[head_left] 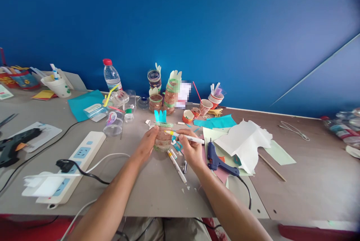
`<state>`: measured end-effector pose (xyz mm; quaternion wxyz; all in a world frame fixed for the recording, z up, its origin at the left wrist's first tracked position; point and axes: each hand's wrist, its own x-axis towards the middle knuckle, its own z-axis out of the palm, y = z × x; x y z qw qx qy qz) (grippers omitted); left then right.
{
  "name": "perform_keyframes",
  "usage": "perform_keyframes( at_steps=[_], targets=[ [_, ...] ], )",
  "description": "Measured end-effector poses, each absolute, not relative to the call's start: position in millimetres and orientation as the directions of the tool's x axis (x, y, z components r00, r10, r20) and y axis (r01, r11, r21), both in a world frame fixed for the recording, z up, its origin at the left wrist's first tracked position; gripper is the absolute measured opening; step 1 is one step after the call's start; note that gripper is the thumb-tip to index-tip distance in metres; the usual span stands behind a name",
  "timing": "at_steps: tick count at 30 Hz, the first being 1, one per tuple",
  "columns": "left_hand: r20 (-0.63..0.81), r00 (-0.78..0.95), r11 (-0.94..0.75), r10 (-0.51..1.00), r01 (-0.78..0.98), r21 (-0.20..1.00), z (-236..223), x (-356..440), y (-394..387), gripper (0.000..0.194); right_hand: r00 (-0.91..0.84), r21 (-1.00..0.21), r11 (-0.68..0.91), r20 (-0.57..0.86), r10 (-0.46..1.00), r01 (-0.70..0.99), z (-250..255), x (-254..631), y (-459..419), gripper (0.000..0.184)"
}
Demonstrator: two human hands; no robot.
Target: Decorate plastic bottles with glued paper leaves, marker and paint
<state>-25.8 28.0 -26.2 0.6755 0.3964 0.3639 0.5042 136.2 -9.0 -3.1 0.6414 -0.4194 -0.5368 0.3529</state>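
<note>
Left hand [147, 144]: your grip holds the brown jar [162, 140] by its side.
Jar: about upright, at 3 o'clock from your left hand, the nearer one.
Right hand [190, 148]: your grip pinches the white marker [196, 139].
Marker: long way sideways, tip at 9 o'clock, by the jar; you can't tell if they touch.

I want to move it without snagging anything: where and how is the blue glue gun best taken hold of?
Probably by its handle, coming from the right. The blue glue gun lies with its nozzle pointing away from the person and its handle slanting to the near right, where the cord leaves. The right hand is to its left.
</note>
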Motion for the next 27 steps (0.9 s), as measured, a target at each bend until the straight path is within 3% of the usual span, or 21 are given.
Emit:
perform_keyframes(
  at_steps=[16, 27],
  targets=[
    [-0.127, 0.208, 0.213, 0.97, -0.474, 0.854, -31.1, -27.4, 29.4, 0.07, 0.197, -0.893, 0.449, 0.446, 0.873, 0.033, -6.2, 145.5, -9.8, 0.017],
    [-0.1, 0.195, 0.176, 0.976, -0.424, 0.888, -27.0, -26.6, 26.3, 0.069, -0.035, -0.764, 0.622, 0.626, 0.779, 0.173, 4.1, 144.6, -11.2, 0.017]
  ],
)
